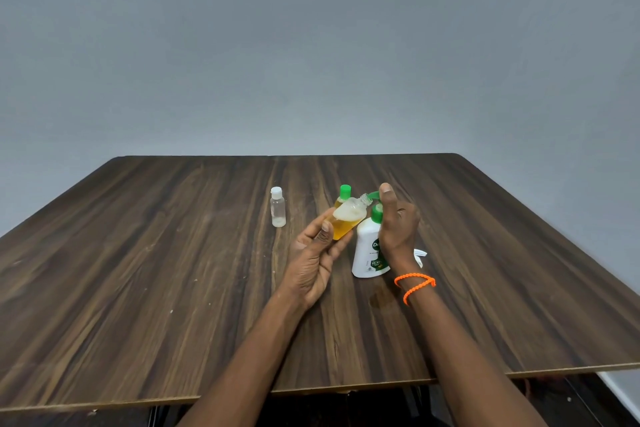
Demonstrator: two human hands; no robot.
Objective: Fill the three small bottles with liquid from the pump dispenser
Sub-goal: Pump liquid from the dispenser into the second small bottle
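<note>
The wooden table (173, 270) carries everything; the white pump dispenser (369, 250) stands upright on it, directly under the right hand (398, 222), and its green spout (372, 195) points toward the left hand (318, 253).

The step in hand appears to be pumping into the tilted bottle (348, 218); to do it well, the open neck should sit right under the spout tip before each press, presses should be short and even, and the bottle should come nearer upright as the amber level climbs — foam already sits on top and could spill over.

The left hand grips that uncapped bottle by its lower body, thumb across the front and fingers behind, its neck angled up to the spout; it looks roughly half full. The right hand rests over the pump head, fingers loosely extended, thumb raised — pressing rather than clasping, as far as I can judge.

Just beyond the held bottle stands a green-capped bottle (344, 196); farther to the left-hand side, well apart, stands a white-capped bottle (277, 207), nearly empty.
</note>
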